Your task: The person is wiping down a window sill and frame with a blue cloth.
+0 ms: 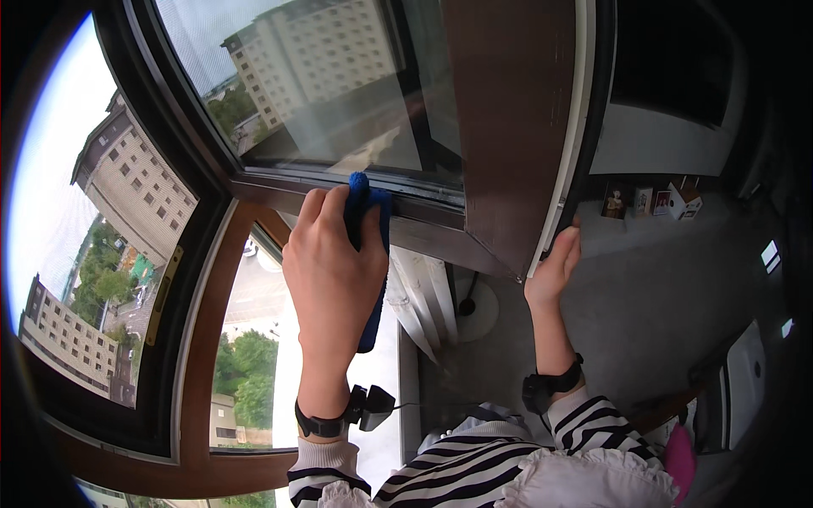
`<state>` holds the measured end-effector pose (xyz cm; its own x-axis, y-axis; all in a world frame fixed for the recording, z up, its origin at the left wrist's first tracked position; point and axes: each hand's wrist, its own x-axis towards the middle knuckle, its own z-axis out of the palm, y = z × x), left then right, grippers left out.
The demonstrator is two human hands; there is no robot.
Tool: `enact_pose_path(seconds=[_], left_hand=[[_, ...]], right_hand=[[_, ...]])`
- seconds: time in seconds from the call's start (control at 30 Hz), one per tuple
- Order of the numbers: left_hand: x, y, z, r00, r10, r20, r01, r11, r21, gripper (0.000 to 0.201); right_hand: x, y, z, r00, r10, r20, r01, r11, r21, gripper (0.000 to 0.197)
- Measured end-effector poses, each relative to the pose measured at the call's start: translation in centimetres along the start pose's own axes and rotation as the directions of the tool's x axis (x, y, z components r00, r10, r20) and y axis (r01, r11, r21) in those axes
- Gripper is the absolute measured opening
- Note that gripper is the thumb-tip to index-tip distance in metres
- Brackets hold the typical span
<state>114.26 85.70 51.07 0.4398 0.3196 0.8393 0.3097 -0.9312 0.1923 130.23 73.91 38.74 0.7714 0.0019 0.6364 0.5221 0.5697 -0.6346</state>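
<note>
A brown-framed window sash (508, 127) stands swung open in front of me. My left hand (332, 258) is closed around a blue cloth (356, 205) and presses it to the sash's lower rail, just under the glass pane (322, 102). Part of the cloth hangs down behind the hand, beside the wrist. At the sash's lower right corner, my right hand (552, 269) grips the upright edge with its pale seal strip (561, 186). Some of its fingers are hidden behind the frame. Each wrist wears a black band with a small device.
To the left is a fixed window frame (216, 339) with buildings and trees outside. A white sill (373, 406) and a gathered pale curtain (419, 288) lie below the sash. Over the grey floor (627, 313), several small framed pictures (652, 201) stand at the far right.
</note>
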Motion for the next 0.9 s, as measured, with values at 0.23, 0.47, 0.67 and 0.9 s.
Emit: enact_pose_path(seconds=[0.23, 0.47, 0.67, 0.9], left_hand=[[-0.8, 5.4, -1.0, 0.987, -0.005, 0.161, 0.010, 1.000, -0.030, 0.018], [0.5, 2.9, -0.4, 0.989, -0.086, 0.119, 0.066, 0.985, 0.158, 0.018], [-0.6, 6.3, -1.6, 0.977, -0.067, 0.202, 0.042, 0.991, 0.128, 0.022], [-4.9, 2.7, 3.8, 0.949, -0.067, -0.309, 0.028, 0.991, -0.130, 0.027]], right_hand=[[0.1, 0.1, 0.1, 0.997, 0.039, 0.072, -0.043, 0.998, 0.056, 0.043], [0.4, -0.1, -0.2, 0.995, -0.023, 0.101, 0.020, 0.999, 0.030, 0.044], [0.2, -0.4, 0.1, 0.991, -0.062, 0.120, 0.063, 0.998, -0.003, 0.044], [0.1, 0.0, -0.3, 0.995, -0.056, 0.085, 0.057, 0.998, -0.012, 0.041]])
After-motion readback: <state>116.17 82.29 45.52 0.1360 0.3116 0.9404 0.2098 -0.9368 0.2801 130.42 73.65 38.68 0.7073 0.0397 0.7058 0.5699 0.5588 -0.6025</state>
